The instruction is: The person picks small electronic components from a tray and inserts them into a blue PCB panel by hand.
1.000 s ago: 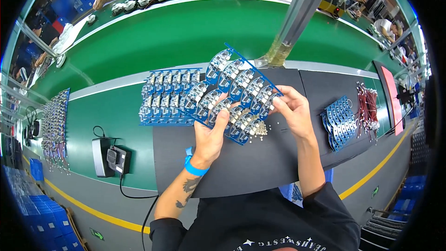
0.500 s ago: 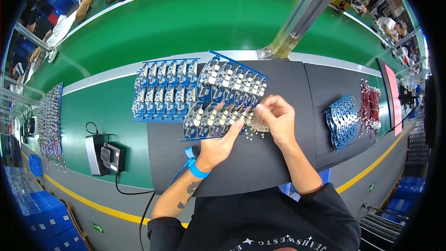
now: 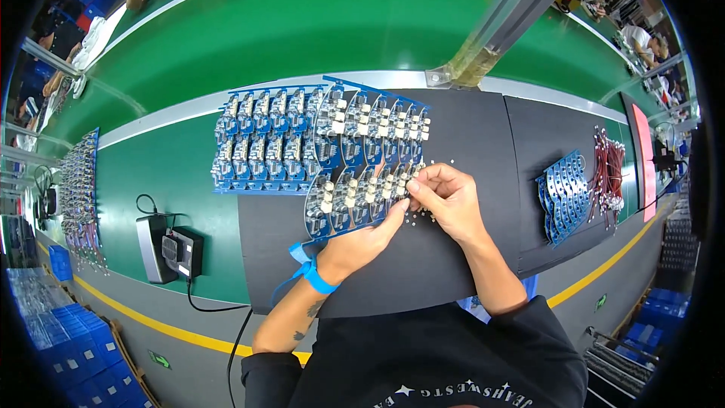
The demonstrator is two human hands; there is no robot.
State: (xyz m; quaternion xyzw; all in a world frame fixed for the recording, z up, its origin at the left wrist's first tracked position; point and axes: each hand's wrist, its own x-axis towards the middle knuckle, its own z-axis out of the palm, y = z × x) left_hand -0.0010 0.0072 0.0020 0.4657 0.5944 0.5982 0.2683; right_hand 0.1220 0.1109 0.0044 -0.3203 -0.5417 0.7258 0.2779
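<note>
Black short-sleeved shirt (image 3: 423, 351), printed white stars (image 3: 403, 391) and lettering (image 3: 504, 398); 1 bright-blue left wristband (image 3: 318, 277); dark tattoo (image 3: 313, 308), left forearm (image 3: 287, 325).

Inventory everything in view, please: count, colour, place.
mat: 1 or 2, black, centre
held panel: 1, blue, above mat
panel stack: 1, blue, left
small parts: many, white, on mat
curved panels: several, blue, right
wires: many, dark red, right
boards: many, blue, far left
boxes: 2, grey and black, left
belt: 1, green, back
post: 1, grey, back right
crates: several, blue, floor left
co-workers: several, mixed clothing, edges
wristband: 1, blue, left wrist
left hand: 1, bare, gripping held panel
right hand: 1, bare, panel's right end
</note>
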